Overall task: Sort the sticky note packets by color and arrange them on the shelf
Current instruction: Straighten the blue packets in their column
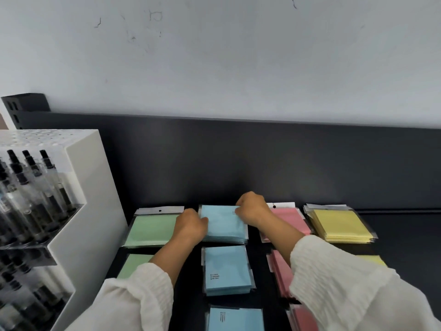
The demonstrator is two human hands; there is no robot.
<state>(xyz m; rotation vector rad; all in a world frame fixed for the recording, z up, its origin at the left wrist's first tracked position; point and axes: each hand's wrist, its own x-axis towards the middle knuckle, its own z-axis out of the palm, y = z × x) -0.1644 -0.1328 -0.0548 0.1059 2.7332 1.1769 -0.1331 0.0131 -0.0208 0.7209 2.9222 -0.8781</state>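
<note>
Both hands close on the rear blue stack (pixel 224 228): the left hand (pixel 191 226) curls against its left edge with the thumb on top, and the right hand (pixel 253 211) pinches its far right corner, right beside the small printed lines. The stack lies flat at the back of the dark shelf (pixel 405 225), between the green stack (pixel 152 229) and the pink stack (pixel 290 219), with the yellow stack (pixel 341 225) further right. The step looks like squaring up this pile, so it would go best by pressing inward evenly from both sides and tapping the edges flush (the slippery wrappers will likely slide if only the top packet is pushed), then nudging the whole pile back until it lines up with its neighbours. As for direction, the print sits at the far right corner; I cannot see a white hang flap on it, though green and pink show theirs toward the back panel (pixel 238 163). The packets look nearly square, so the long axis is hard to call; it probably runs front to back. The middle blue stack (pixel 226 268) has its print at the near left, so it seems turned differently.
</note>
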